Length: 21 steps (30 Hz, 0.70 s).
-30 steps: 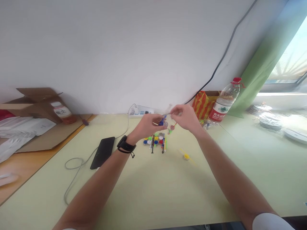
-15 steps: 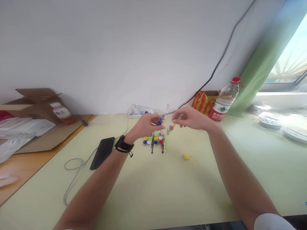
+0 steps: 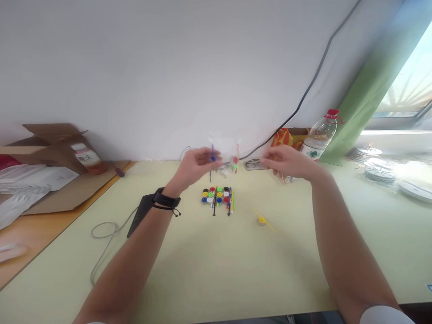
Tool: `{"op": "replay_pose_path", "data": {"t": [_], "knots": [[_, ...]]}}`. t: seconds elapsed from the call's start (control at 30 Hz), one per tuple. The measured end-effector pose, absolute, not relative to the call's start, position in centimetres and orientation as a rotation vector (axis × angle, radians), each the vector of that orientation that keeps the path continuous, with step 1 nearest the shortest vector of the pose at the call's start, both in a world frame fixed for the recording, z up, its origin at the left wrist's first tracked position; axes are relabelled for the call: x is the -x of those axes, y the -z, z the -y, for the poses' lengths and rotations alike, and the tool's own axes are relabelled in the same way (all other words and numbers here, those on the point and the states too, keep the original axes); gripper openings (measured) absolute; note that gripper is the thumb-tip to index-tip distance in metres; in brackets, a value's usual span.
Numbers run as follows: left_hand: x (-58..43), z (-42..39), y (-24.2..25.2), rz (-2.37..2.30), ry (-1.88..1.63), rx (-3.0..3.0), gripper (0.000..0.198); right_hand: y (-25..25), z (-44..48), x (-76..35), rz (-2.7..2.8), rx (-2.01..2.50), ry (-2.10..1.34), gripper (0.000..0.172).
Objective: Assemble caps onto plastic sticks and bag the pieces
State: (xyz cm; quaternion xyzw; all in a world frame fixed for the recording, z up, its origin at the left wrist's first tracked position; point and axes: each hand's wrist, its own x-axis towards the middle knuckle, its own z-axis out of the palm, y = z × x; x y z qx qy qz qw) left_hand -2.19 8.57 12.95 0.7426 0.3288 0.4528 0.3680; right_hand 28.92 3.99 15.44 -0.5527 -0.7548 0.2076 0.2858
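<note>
My left hand (image 3: 195,164), with a black watch on its wrist, is raised above the table and its fingers are pinched on a small clear bag (image 3: 225,155). The bag is blurred and shows a blue stick and a red-and-green piece. My right hand (image 3: 286,163) hovers apart to the right with curled fingers; what it holds, if anything, I cannot make out. Below the hands, a cluster of small coloured round pieces and sticks (image 3: 218,197) lies on the pale green table (image 3: 209,270). A single yellow piece on a stick (image 3: 262,220) lies to their right.
A black phone (image 3: 143,212) and a grey cable (image 3: 108,230) lie at the left. Cardboard box (image 3: 50,144) and drink bottle (image 3: 87,158) at far left. Glasses (image 3: 253,164), striped bag (image 3: 286,137) and water bottle (image 3: 319,137) stand by the wall. Plates (image 3: 378,170) at right.
Both hands rose and drew apart; the right hand moved right, away from the left. The clear bag with the blue stick now hangs from the left hand.
</note>
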Motion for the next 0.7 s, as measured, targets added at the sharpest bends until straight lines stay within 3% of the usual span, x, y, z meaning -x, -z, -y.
{"op": "replay_pose_path", "data": {"t": [0.1,0.2,0.27,0.37,0.6,0.7], "knots": [[2.3,-7.3,-12.1,-0.655,-1.321,-1.593,0.053,-13.8,-3.2,-29.5,2.19,1.582,-0.737,0.039],[1.6,-4.7,-8.5,-0.657,-1.08,-1.39,0.061,-10.2,-1.7,-28.6,2.363,1.706,-0.862,0.039],[1.2,-2.7,-5.8,-0.76,-0.942,-1.342,0.067,-7.5,-0.5,-27.7,2.462,1.71,-0.852,0.033],[0.9,-0.8,-3.3,-0.83,-0.747,-1.474,0.051,-4.8,0.9,-27.2,2.54,1.699,-0.858,0.014],[0.1,0.8,-2.5,-0.783,-0.734,-1.611,0.052,-5.9,0.7,-27.9,2.166,1.531,-0.842,0.007],[-0.3,1.6,-2.3,-0.766,-0.701,-1.625,0.048,-6.7,0.4,-27.5,1.958,1.385,-0.862,0.023]]}}
